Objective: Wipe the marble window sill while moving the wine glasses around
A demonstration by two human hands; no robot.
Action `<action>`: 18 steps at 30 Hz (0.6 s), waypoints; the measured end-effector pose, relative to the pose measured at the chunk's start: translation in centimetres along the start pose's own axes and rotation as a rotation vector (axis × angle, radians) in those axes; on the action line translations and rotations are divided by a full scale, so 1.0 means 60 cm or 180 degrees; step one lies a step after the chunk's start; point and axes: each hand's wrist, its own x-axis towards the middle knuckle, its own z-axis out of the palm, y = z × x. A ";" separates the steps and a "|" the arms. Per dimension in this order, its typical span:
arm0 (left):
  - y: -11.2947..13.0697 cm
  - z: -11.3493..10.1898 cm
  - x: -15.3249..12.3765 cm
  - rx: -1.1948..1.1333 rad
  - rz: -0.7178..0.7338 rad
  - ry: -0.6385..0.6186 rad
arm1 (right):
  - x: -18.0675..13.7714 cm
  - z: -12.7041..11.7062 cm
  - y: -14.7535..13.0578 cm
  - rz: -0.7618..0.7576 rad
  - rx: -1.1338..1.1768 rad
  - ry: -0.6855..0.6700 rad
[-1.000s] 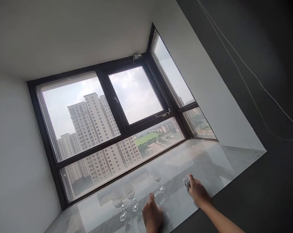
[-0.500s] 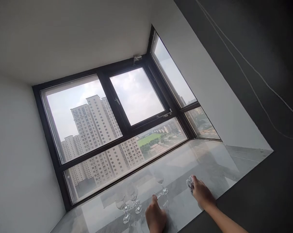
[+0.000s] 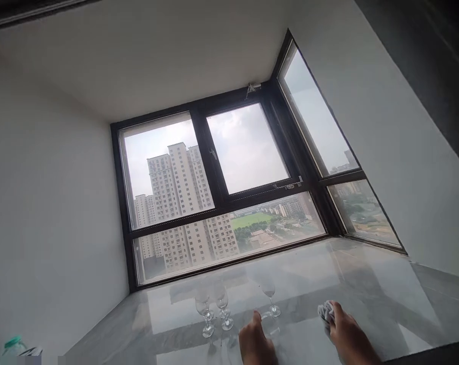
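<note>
My left hand (image 3: 257, 338), low in the middle, is closed with the thumb up. A faint clear edge beside its thumb looks like part of a wine glass in its grip; the hand hides most of it. To the right, my right hand (image 3: 349, 332) is closed on a crumpled grey-white cloth (image 3: 326, 312), held apart from the left hand. One stemmed wine glass (image 3: 269, 290) stands upright just beyond my left hand. Left of that hand, several more stand close together, among them a front wine glass (image 3: 203, 306) and its neighbour (image 3: 222, 300).
The glasses stand on a glossy grey marble sill (image 3: 168, 332) that mirrors the window. Behind it rises a dark-framed window (image 3: 222, 205) with a side pane. A bottle with a green cap (image 3: 13, 342) shows at the lower left. White walls (image 3: 50, 218) flank the sill.
The view has swung, so window, glasses and hands sit further right in the picture, and the green-capped bottle has come into view. Both hands keep their grips.
</note>
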 end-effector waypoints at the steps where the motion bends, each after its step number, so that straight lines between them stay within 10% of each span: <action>1: 0.001 -0.001 -0.002 -0.0042 -0.0006 -0.0001 | 0.001 -0.002 0.000 0.0005 0.0001 -0.0003; 18: 0.020 -0.027 -0.017 0.0008 -0.0073 -0.0057 | -0.003 -0.047 -0.034 0.0092 -0.0433 -0.0163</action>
